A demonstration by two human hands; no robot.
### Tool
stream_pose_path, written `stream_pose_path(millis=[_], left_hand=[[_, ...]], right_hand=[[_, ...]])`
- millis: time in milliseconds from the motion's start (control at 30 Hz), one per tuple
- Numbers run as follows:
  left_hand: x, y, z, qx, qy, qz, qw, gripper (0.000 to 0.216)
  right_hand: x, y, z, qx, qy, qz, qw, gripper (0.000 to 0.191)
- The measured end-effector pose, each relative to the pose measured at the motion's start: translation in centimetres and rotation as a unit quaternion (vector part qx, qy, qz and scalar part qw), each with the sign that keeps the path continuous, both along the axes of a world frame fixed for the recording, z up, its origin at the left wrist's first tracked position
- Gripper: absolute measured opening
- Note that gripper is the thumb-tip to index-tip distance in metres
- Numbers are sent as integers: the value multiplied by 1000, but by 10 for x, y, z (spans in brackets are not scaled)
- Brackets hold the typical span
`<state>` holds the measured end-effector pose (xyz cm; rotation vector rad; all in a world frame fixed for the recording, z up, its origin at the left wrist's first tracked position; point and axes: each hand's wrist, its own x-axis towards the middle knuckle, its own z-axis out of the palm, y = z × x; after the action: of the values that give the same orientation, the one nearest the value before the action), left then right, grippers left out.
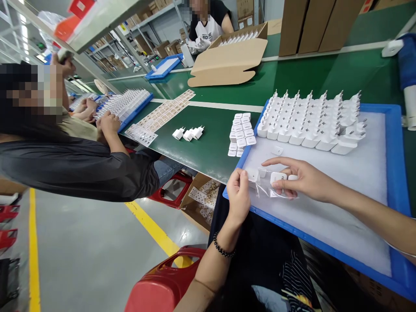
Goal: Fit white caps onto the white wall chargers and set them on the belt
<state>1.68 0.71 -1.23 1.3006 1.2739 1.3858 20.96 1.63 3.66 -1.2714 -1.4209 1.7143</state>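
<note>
Over the front of the blue tray point(394, 173), my left hand point(238, 195) is closed, pinching the left end of a clear plastic bag point(264, 184). Small white square covers show in or against the bag. My right hand point(302, 180) has its index finger stretched out, while its lower fingers close on a white cover point(278, 177) at the bag's right end. A loose white cover point(277, 150) lies on the tray's pale lining just beyond. Rows of white plug adapters point(302, 119), pins up, fill the tray's far part.
Stacked white covers point(241, 132) stand left of the tray. Several loose plug adapters point(188, 133) and printed sheets point(169, 110) lie on the green table point(208, 147). A co-worker point(81, 160) sits at left, another person point(211, 21) across. Below are a red stool point(159, 286) and an open carton point(198, 208).
</note>
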Motion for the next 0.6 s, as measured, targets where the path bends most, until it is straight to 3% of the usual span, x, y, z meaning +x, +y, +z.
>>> stream_pose_path(millis=[133,200,400,500,600], left_hand=[[-1,5,-5,18,-67,103,992,46],[-2,7,-6,20,-78,128,988,44],[-2,7,-7,34,34,48,998,18],[-2,4,-3,65,99,5,993,16],[-1,1,3,106,187,-104,971,14]], right_hand=[[4,3,-3,16,-43,0,999,47],[7,6,-8,10,-52,-4,999,48],[6,11,-24,8,-4,-60,998,83],[4,9,-24,22,-7,-75,997,73],[3,7,-22,50,-13,-102,993,58]])
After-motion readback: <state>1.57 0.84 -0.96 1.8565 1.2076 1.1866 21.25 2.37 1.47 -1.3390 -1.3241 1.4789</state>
